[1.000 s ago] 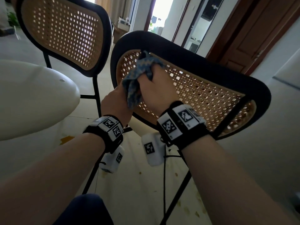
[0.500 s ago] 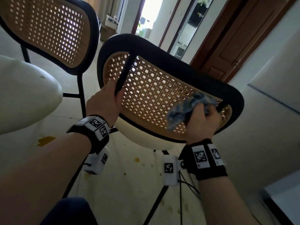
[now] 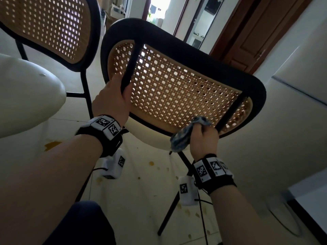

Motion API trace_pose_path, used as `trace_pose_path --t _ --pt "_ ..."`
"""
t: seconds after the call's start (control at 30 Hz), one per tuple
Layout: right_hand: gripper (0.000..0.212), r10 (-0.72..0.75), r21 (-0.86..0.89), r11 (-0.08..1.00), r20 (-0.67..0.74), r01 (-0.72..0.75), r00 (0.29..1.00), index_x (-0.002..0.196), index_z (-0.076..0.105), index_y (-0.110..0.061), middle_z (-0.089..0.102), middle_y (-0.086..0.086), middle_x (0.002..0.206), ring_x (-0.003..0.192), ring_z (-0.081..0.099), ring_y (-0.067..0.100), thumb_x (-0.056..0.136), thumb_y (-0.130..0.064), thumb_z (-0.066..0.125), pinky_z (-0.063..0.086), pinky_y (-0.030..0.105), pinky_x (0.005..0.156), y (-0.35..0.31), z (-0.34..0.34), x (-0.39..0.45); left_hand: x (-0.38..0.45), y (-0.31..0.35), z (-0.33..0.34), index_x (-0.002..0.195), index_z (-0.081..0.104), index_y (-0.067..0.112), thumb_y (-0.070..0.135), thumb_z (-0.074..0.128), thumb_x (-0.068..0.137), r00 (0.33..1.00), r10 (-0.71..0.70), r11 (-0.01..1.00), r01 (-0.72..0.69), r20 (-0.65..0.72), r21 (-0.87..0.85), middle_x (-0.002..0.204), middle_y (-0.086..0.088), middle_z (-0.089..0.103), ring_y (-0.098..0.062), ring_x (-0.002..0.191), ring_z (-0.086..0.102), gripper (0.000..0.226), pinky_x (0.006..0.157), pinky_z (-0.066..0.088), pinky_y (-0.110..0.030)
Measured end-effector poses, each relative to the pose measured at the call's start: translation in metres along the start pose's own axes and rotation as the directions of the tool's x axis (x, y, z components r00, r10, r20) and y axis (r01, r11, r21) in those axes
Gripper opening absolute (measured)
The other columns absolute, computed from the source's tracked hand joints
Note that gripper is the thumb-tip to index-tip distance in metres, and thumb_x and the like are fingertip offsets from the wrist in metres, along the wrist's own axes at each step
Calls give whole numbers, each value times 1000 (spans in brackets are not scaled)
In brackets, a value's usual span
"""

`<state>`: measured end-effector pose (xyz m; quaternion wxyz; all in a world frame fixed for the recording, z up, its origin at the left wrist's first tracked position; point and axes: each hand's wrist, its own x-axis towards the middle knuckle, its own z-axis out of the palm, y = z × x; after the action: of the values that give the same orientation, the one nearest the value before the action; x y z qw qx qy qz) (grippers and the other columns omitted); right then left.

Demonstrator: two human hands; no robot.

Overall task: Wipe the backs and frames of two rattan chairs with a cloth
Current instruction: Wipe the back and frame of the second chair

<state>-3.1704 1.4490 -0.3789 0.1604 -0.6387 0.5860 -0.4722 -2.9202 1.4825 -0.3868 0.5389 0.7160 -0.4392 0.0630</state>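
**Two rattan chairs, one cloth, both hands engaged**

Hidden or cut off: The far-left rattan chair runs out of frame at the top and left; only part of its woven back, black rim and thin black legs show. Its pale seat cushion is cropped at the left edge. The near chair shows its whole back, but its seat is mostly covered by the back panel, with only a cream sliver visible below the lower rim. Its legs are partly behind the forearms. The left hand's fingertips are out of sight behind the strut. The cloth's weave and pattern are hard to make out in the dim light; it reads as blue-grey.

Items:
- Near chair: woven cane panel inside a black padded rim, tilted, with two black struts crossing the back.
- Left hand: fingers curled round the left strut, thumb on the near side, gripping it.
- Right hand: closed in a fist round the cloth, held at the lower right of the near chair's back, just beside the right strut and touching the bottom rim.
- Both wrists carry black bands with printed square markers; white marker blocks hang below them.
- Floor: pale tiles with scattered yellow-brown spots.
- Wooden door, far right; a bright doorway lies beyond the chairs.

Containers: none discernible.
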Motion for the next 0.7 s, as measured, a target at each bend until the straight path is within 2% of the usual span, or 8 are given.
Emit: trace_pose_path --t 0.1,0.17,0.23,0.3,0.37,0.43,0.6,0.7 --pt "42 191 3 981 120 -193 974 57 55 -13 55 4 54 56 57 24 92 -35 46 46 41 56 5 -3 5 0 0 -1 115 47 19 50 39 102 1000 11 1000 -11 10 21 98 -8 63 -35 84 60 35 67 37 -39" --pt "38 273 54 957 161 -285 948 71 60 -9 61 11 67 71 62 33 81 -42 45 52 49 67 1 -5 7 1 -1 0 115 48 18 49 41 102 1000 24 999 -24 -3 30 101 -11 63 -39 88 61 35 68 37 -40" --pt "36 277 86 950 209 -299 938 89 62 -4 65 17 80 79 63 38 79 -36 49 52 47 70 1 -4 8 -1 -1 0 115 48 18 49 42 101 999 24 999 -24 -29 26 104 -13 64 -42 92 61 34 70 38 -43" --pt "21 265 135 940 289 -313 920 92 60 -7 65 23 89 82 63 41 84 -25 51 54 49 74 1 0 4 -2 -1 1 116 48 19 49 41 101 999 12 1000 -12 -34 -7 104 -12 64 -42 93 61 34 72 41 -44" --pt "23 254 64 956 316 -287 914 76 57 -14 61 15 74 70 59 36 78 -35 49 53 48 66 -9 7 0 -4 1 1 118 49 20 50 41 101 999 -4 999 3 -40 -42 105 -11 65 -40 95 61 35 74 44 -45" --pt "29 310 77 932 336 -354 889 67 55 -15 53 6 59 60 56 28 71 -42 47 47 37 54 -10 12 1 -6 3 3 122 50 20 49 42 101 998 -25 997 21 -51 -69 108 -9 65 -37 98 61 36 76 44 -43" --pt "31 277 -4 957 311 -290 909 66 57 -13 54 4 56 54 55 26 84 -36 47 41 33 49 -8 1 1 -9 3 2 126 49 26 49 44 100 998 -28 996 23 -58 -80 112 -6 66 -35 103 62 34 76 39 -38" --pt "31 141 -190 977 216 -101 966 78 59 -16 62 3 74 71 62 25 94 -37 41 53 39 63 -3 -8 -7 -9 3 1 127 49 27 47 44 100 999 -38 995 34 -38 -96 114 -7 66 -35 105 61 33 77 39 -38"
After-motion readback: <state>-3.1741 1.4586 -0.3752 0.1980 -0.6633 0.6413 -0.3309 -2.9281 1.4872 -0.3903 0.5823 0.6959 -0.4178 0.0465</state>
